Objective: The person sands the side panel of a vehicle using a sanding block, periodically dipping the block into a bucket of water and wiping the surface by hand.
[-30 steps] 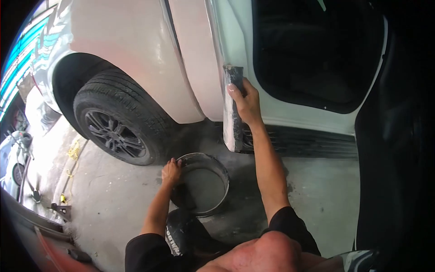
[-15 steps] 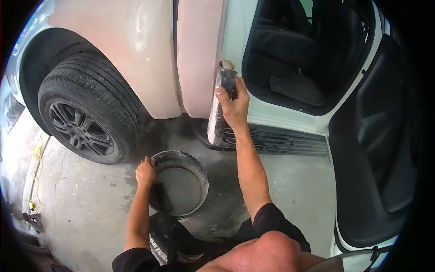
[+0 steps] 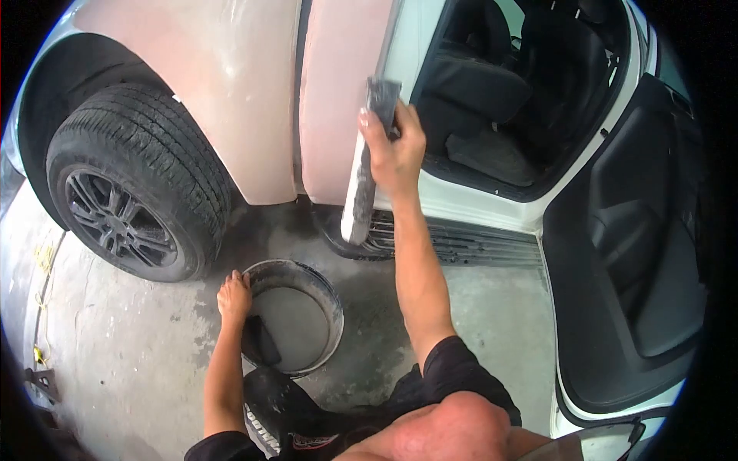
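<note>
My right hand (image 3: 396, 154) is closed around a long sanding block (image 3: 360, 180), dark on its top face and pale along one side. The block stands nearly upright, its upper end tilted right, and overlaps the edge of the pinkish, sanded car panel (image 3: 342, 100). Low on the left, my left hand (image 3: 234, 296) has its fingers curled over the rim of a dark round bucket (image 3: 332, 296). Cloudy grey water (image 3: 296, 326) fills part of the bucket. A dark flat piece (image 3: 263, 338) leans inside its left wall.
A wheel (image 3: 127, 207) sits under the fender at left. The side step (image 3: 461, 240) runs below the door opening. An opened car door (image 3: 630, 253) stands at right, and dark seats (image 3: 492, 84) show inside. Wet patches mark the concrete floor (image 3: 142, 346).
The sanding block has shifted a little up and left, and its dark face has turned. A pale lump at its top end no longer shows. My left hand stays on the bucket rim.
</note>
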Action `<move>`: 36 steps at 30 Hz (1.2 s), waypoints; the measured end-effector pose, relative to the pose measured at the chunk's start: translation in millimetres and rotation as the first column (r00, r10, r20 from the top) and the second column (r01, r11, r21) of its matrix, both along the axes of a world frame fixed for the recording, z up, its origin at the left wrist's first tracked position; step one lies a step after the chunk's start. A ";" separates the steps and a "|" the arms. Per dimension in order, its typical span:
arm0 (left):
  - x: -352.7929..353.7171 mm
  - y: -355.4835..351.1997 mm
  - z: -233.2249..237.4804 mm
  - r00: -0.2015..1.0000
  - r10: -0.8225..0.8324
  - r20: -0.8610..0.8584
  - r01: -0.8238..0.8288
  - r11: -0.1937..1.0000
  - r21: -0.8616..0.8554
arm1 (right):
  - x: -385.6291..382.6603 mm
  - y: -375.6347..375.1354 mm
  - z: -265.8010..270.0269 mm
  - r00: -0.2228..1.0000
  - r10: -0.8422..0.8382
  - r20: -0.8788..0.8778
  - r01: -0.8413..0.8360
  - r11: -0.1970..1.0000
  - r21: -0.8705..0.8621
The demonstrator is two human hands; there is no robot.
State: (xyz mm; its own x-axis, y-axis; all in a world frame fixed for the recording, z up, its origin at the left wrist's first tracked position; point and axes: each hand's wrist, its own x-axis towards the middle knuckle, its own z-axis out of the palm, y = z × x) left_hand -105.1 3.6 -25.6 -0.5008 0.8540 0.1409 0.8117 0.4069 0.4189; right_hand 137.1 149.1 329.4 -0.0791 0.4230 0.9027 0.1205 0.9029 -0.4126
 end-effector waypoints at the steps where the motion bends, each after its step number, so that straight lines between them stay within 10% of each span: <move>1: -0.9 1.3 -3.8 1.000 0.004 -0.016 -0.003 1.000 0.012 | -4.2 3.0 24.4 1.000 -0.023 0.008 0.022 0.997 0.077; 5: -0.7 3.2 -5.4 0.999 0.021 -0.040 -0.021 1.000 -0.001 | -14.2 14.7 93.3 0.998 -0.050 0.038 0.042 0.982 0.182; 11: -0.5 3.1 -4.1 0.999 0.024 -0.023 -0.025 0.999 -0.039 | -3.7 12.0 12.3 0.998 -0.066 -0.020 0.069 0.987 0.143; 16: -3.3 4.3 -5.9 1.000 0.018 -0.026 -0.020 0.997 -0.074 | -26.1 23.9 148.5 0.998 -0.026 -0.058 0.040 0.966 0.255; 25: -2.7 -0.5 1.3 1.000 0.012 -0.005 -0.013 0.993 -0.120 | -11.0 25.6 37.2 0.996 -0.092 -0.018 0.094 0.971 0.218; 30: -1.9 2.7 7.3 0.999 -0.006 0.033 0.011 0.988 -0.156 | -25.8 11.8 190.1 0.999 -0.045 -0.020 0.048 0.979 0.198; 36: -5.8 4.1 -3.1 1.000 -0.005 0.018 0.008 0.989 -0.145 | -21.8 25.2 85.1 0.994 -0.067 -0.087 0.087 0.962 0.260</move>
State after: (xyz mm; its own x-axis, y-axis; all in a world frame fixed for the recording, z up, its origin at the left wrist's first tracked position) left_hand -110.9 7.7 -28.7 -0.4963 0.8681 0.0066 0.8077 0.4589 0.3702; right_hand 115.3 174.3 414.5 0.0184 0.1716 0.9850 0.1714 0.9700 -0.1722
